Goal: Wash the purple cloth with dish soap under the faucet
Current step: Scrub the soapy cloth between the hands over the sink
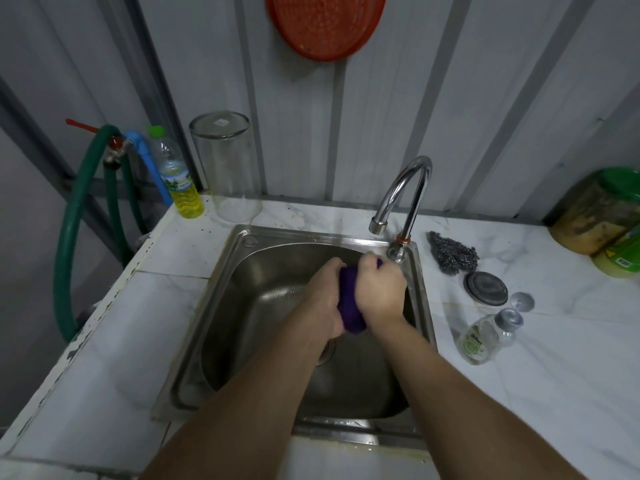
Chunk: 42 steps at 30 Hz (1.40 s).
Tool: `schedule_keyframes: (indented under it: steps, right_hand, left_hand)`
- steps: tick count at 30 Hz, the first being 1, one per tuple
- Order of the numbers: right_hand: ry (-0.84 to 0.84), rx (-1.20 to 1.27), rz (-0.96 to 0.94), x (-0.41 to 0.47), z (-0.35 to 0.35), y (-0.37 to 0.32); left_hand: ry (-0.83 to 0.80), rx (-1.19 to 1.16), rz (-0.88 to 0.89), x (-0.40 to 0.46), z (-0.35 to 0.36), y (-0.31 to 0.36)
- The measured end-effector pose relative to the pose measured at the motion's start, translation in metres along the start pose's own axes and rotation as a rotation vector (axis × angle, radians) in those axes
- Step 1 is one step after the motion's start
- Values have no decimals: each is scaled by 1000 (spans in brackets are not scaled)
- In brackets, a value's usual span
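Both my hands hold the purple cloth (349, 299) bunched up over the steel sink (221, 306). My left hand (323, 299) grips its left side and my right hand (379, 289) closes over its right side. The cloth sits below and in front of the chrome faucet (405, 192), whose spout ends above the sink's back rim. I see no water stream. A small clear dish soap bottle (479, 341) lies on its side on the counter right of the sink, with its silver cap (523, 301) beside it.
A steel wool scrubber (453, 254) and a round metal lid (485, 289) lie right of the faucet. A bottle of yellow liquid (180, 181) and an upturned clear jar (225, 164) stand at the back left. Green jars (602, 216) stand far right. A green hose (69, 237) hangs left.
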State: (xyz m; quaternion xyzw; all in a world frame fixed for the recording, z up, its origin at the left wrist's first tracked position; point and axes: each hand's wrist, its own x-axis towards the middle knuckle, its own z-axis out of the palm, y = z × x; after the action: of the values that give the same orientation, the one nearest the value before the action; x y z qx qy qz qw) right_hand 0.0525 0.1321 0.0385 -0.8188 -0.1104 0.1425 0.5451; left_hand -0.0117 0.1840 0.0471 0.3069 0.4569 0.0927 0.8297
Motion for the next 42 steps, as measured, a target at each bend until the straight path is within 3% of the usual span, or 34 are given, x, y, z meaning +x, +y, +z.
schedule_keyframes:
  steps: [5, 10, 13, 17, 19, 22, 24, 29, 33, 38, 42]
  right_hand:
    - [-73, 60, 305, 23, -3, 9]
    - [-253, 679, 542, 11, -20, 16]
    - [-294, 766, 459, 12, -28, 12]
    - [-238, 684, 206, 8, -25, 7]
    - [-252, 589, 115, 1, -25, 7]
    - [-404, 445, 23, -6, -23, 10]
    - [-456, 367, -25, -7, -22, 12]
    - [-117, 251, -8, 13, -27, 13]
    - [-322, 393, 272, 24, -30, 15]
    - [-142, 604, 129, 18, -25, 11]
    - [-234, 626, 3, -20, -18, 3]
  left_hand:
    - [27, 85, 72, 4, -1, 3]
    - [33, -226, 48, 14, -18, 14]
    - [87, -82, 75, 19, -27, 11]
    - [274, 223, 155, 23, -29, 2]
    - [153, 134, 200, 19, -21, 1]
    - [-71, 47, 198, 17, -13, 2]
    - [-133, 17, 207, 18, -14, 5]
    - [-197, -141, 174, 20, -23, 5]
    - [-224, -131, 144, 17, -26, 6]
    - [-10, -93, 92, 19, -26, -1]
    - [112, -137, 61, 20, -16, -1]
